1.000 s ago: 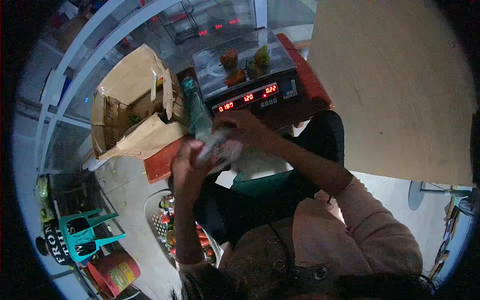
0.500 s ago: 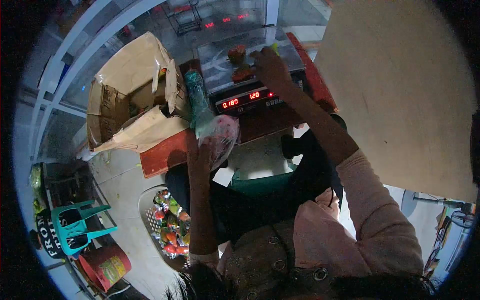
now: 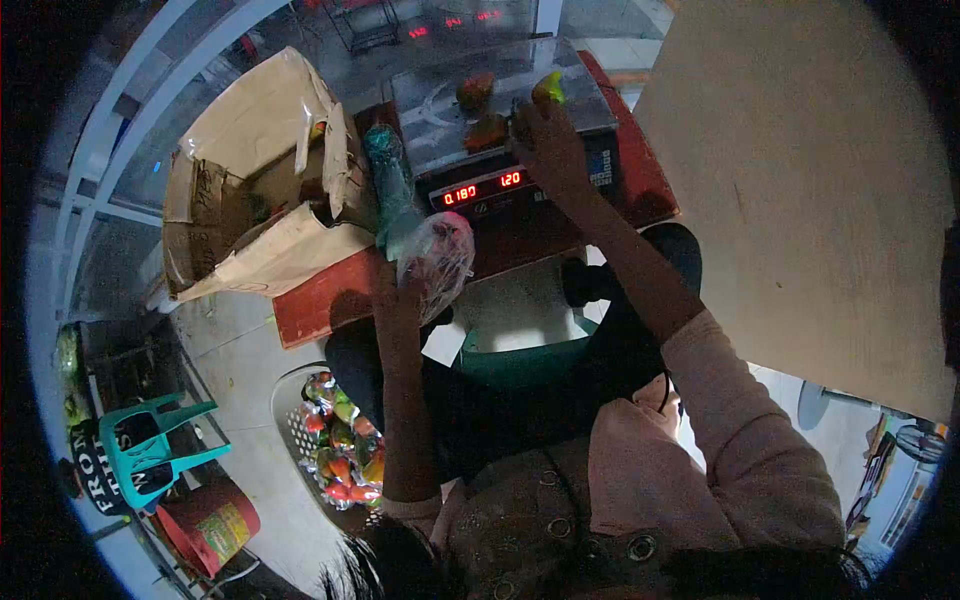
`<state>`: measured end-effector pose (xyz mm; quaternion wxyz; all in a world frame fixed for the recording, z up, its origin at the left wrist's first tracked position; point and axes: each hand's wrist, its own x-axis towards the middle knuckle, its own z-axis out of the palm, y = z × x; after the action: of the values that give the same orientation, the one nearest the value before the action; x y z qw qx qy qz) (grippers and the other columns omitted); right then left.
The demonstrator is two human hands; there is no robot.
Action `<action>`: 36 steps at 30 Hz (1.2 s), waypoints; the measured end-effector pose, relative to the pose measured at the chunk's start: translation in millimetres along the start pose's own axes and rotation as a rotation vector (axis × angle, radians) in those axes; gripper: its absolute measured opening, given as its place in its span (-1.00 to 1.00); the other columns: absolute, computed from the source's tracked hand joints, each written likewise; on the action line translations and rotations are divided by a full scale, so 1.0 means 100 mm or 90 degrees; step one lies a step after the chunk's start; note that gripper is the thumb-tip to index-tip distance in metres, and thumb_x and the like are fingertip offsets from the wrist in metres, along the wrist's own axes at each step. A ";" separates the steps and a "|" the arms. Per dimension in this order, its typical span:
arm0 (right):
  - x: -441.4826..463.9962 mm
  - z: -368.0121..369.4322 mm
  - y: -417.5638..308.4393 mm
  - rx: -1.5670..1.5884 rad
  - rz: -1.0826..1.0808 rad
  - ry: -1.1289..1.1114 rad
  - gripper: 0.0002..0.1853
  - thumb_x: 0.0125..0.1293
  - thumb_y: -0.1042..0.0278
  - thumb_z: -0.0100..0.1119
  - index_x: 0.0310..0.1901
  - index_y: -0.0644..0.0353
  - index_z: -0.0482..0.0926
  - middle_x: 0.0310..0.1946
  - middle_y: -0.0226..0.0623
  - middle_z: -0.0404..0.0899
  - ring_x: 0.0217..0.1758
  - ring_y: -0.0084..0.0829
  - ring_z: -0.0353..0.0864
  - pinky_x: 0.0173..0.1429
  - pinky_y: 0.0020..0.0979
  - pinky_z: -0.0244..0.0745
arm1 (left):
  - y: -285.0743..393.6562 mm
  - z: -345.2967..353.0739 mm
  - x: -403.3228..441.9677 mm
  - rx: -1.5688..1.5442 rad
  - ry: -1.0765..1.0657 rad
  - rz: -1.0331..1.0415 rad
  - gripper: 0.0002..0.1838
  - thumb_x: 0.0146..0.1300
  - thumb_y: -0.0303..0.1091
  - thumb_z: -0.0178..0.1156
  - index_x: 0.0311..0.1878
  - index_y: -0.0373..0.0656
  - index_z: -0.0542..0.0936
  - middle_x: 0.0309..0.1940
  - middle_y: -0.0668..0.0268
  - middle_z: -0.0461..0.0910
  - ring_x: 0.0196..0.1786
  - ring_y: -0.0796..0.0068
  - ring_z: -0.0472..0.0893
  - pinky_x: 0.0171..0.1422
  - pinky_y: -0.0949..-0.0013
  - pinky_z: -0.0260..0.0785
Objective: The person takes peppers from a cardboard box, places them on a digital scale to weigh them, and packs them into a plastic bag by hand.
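A clear plastic bag (image 3: 440,250) bunches up in my left hand (image 3: 405,295), whose fingers are partly hidden behind it. Reddish contents show dimly through the plastic. Over the plate of a digital scale (image 3: 425,110), my right hand (image 3: 548,140) has its fingers curled against a yellow-green vegetable (image 3: 549,87), possibly a pepper. Beside those fingers, a dull red vegetable (image 3: 475,92) and an orange-red one (image 3: 486,132) rest on the plate. Red digits on the scale appear to read 0.180 and 1.20. A roll of green-tinted plastic (image 3: 385,165) lies left of the scale.
An open cardboard box (image 3: 290,240) stands to the left on the red table (image 3: 310,310). Below it, a pale basket (image 3: 292,400) holds several wrapped red, green and orange vegetables. A teal stool (image 3: 150,450) and red bucket (image 3: 205,535) are lower left; a beige panel (image 3: 800,200) is right.
My right hand has drawn back slightly towards me on the scale, uncovering more of the yellow-green vegetable. The left hand still has the bag. The view has shifted a little.
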<state>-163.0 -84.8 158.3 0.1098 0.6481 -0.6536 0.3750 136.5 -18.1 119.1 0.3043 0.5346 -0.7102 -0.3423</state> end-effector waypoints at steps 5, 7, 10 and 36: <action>-0.02 0.21 0.10 -0.003 0.040 -0.041 -0.68 0.07 0.31 0.12 -0.13 0.18 0.40 -0.23 -0.04 0.33 -0.14 -0.06 0.38 -0.09 -0.19 0.33 | 0.64 -0.12 -0.07 -0.208 0.043 -0.077 -0.69 0.16 -0.21 0.01 -0.20 -0.30 0.44 -0.37 0.24 0.46 -0.32 0.45 0.43 -0.23 0.39 0.29; -0.06 0.05 -0.01 0.061 0.046 0.012 -0.70 0.09 0.30 0.10 -0.14 0.19 0.42 -0.25 -0.04 0.33 -0.15 -0.12 0.40 -0.10 -0.22 0.34 | 0.57 -0.12 -0.10 -0.149 0.067 -0.018 -0.71 0.15 -0.24 0.00 -0.20 -0.29 0.44 -0.40 0.25 0.46 -0.34 0.46 0.42 -0.24 0.38 0.28; -0.09 -0.56 -0.39 0.296 0.115 -0.018 -0.71 0.11 0.27 0.08 -0.14 0.20 0.43 -0.27 -0.08 0.35 -0.14 -0.20 0.41 -0.11 -0.26 0.33 | 0.31 -0.01 -0.08 -0.089 0.107 0.051 -0.73 0.15 -0.27 -0.02 -0.20 -0.28 0.44 -0.42 0.26 0.45 -0.37 0.47 0.41 -0.25 0.37 0.28; -1.15 -0.29 -0.69 0.301 0.127 -0.356 -0.61 0.19 0.33 0.03 0.04 0.25 0.30 -0.05 -0.15 0.39 -0.03 -0.33 0.44 0.00 -0.35 0.39 | 1.21 0.33 -0.65 -0.213 0.037 0.002 -0.73 0.20 -0.27 0.01 -0.15 -0.28 0.39 -0.34 0.16 0.42 -0.28 0.32 0.45 -0.20 0.33 0.28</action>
<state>-93.1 29.7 129.8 -0.2625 0.6660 -0.6138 0.3328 59.6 73.1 194.0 0.4103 0.4852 -0.6346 -0.4398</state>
